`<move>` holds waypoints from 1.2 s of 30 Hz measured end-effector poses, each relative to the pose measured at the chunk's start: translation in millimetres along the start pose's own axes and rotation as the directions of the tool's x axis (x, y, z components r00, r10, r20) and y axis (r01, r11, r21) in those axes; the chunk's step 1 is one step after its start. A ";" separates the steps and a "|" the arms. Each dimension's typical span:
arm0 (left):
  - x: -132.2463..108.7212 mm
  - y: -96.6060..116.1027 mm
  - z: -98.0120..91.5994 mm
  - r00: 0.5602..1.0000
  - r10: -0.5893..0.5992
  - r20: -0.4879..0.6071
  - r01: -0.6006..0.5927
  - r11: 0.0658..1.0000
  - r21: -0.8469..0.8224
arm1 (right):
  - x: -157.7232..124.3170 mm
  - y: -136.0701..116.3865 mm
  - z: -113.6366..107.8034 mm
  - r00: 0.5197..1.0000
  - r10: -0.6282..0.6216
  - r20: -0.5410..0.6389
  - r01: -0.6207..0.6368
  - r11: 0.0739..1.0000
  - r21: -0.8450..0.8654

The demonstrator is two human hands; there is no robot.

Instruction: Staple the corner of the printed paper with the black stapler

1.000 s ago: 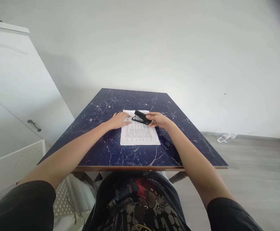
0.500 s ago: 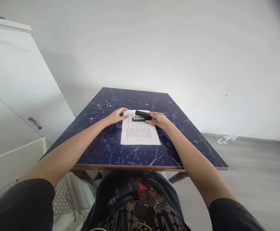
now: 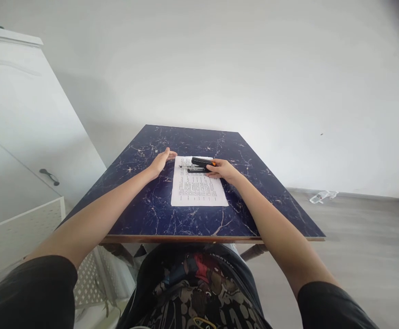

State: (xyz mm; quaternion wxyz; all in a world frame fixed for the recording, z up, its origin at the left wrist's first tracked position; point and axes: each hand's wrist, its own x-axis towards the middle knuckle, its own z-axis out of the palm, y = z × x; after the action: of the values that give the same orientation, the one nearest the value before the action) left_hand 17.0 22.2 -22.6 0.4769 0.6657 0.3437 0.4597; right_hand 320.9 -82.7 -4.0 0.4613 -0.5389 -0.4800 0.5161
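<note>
A black stapler (image 3: 201, 161) with an orange part at its rear lies over the upper part of a printed sheet of paper (image 3: 199, 192). Between its top arm and base, a slim silvery staple tray (image 3: 186, 167) sticks out to the left. My right hand (image 3: 223, 170) is closed round the stapler's right end, which the fingers partly hide. Just left of the paper's upper left corner, my left hand (image 3: 161, 162) is open, thumb raised and fingers stretched out, holding nothing.
Everything lies on a dark blue marbled table (image 3: 144, 210) whose far edge is near the wall. A white cabinet (image 3: 11, 105) with a dark handle (image 3: 49, 177) stands at left. Clear crumpled plastic (image 3: 323, 197) lies on the floor at right.
My left hand has drawn away from the stapler and the paper, opening to the left. The silvery tray now juts further left out of the stapler. My right hand keeps its hold.
</note>
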 end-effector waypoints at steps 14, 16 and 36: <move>-11.5 31.9 29.1 0.918 -0.371 0.138 0.380 0.730 -0.567 | -15.0 -17.1 28.1 0.644 -0.751 -0.145 0.651 0.638 -0.413; -12.2 30.4 32.9 0.901 -0.385 0.201 0.427 0.704 -0.567 | -20.3 -20.1 32.0 0.643 -0.761 -0.091 0.661 0.611 -0.436; -9.7 23.5 23.3 0.972 -0.224 0.063 0.233 0.941 -0.245 | -28.0 -21.5 31.2 0.635 -0.732 -0.246 0.608 0.670 -0.426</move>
State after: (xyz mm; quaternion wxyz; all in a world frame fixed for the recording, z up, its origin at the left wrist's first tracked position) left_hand 36.0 -1.2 -5.9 0.6131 0.5634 0.3496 0.4295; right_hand 288.7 -108.0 19.2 0.6198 -0.4751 -0.6159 0.1034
